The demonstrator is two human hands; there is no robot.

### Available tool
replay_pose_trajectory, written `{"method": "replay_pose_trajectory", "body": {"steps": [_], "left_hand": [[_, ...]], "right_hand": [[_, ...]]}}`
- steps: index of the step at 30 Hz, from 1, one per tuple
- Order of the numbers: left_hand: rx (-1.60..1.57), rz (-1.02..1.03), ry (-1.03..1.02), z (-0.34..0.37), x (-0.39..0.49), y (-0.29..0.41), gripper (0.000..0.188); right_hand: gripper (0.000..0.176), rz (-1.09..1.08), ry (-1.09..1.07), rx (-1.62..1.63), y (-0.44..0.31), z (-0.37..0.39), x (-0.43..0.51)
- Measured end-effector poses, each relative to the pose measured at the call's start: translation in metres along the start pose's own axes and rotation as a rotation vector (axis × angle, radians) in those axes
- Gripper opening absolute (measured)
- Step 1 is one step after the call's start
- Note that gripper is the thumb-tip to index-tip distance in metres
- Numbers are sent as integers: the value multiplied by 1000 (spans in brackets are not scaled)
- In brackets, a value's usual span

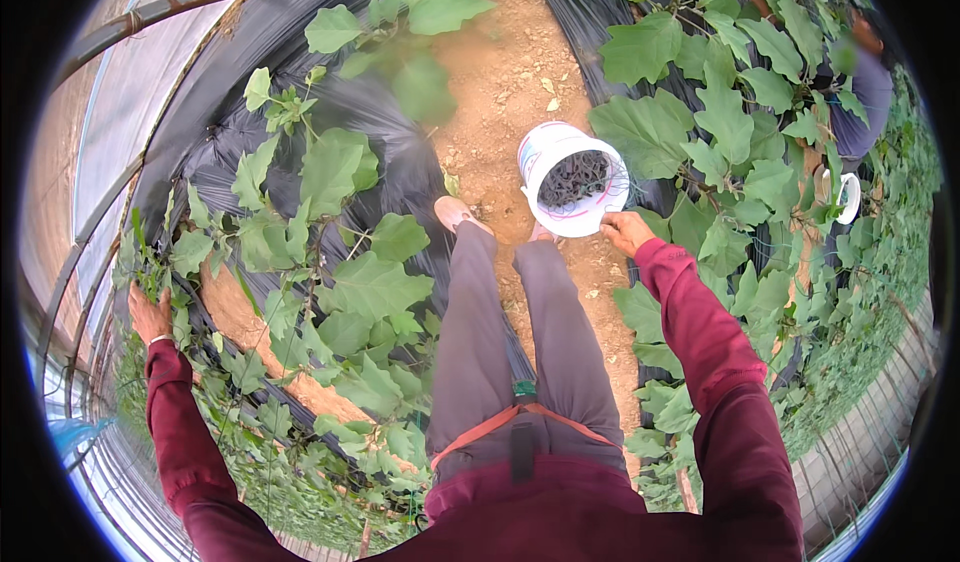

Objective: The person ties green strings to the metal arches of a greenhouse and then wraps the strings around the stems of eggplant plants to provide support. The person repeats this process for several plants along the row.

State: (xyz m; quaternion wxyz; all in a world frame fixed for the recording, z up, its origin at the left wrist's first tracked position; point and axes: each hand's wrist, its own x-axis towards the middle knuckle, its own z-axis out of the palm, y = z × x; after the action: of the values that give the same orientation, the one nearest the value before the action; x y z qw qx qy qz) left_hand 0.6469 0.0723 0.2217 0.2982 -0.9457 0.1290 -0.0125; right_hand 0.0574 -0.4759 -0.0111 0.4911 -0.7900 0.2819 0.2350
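Observation:
My right hand [628, 232] grips the rim of a white plastic bucket [576, 220], which is tilted so that its mouth faces me. Inside lies a heap of thin dark pieces [576, 178], with fine greenish strands by the rim. Far to the left, my left hand [151, 313] is raised among narrow green leaves [146, 273], its thumb apart from the fingers. Whether it pinches a stem or leaf is hidden by the foliage. A broad-leaved plant, apparently eggplant [379, 284], grows between that hand and my legs.
I stand on a bare soil path [517, 74] between beds under black plastic mulch film [405, 149]. Leafy plants [720, 126] crowd the right side. Beyond them a person [862, 104] is near another white bucket [849, 199]. Curved greenhouse poles [161, 8] edge the left.

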Motion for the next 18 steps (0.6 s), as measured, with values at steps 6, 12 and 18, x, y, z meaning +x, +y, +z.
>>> {"method": "replay_pose_trajectory", "body": {"steps": [6, 12, 18], "left_hand": [[23, 103, -484, 3, -86, 99, 43], [-673, 332, -706, -21, -128, 153, 14], [-800, 665, -753, -66, -159, 265, 12]], "right_hand": [[16, 231, 167, -66, 41, 33, 21], [15, 584, 459, 557, 96, 30, 86], [14, 612, 689, 1639, 97, 59, 139]]}}
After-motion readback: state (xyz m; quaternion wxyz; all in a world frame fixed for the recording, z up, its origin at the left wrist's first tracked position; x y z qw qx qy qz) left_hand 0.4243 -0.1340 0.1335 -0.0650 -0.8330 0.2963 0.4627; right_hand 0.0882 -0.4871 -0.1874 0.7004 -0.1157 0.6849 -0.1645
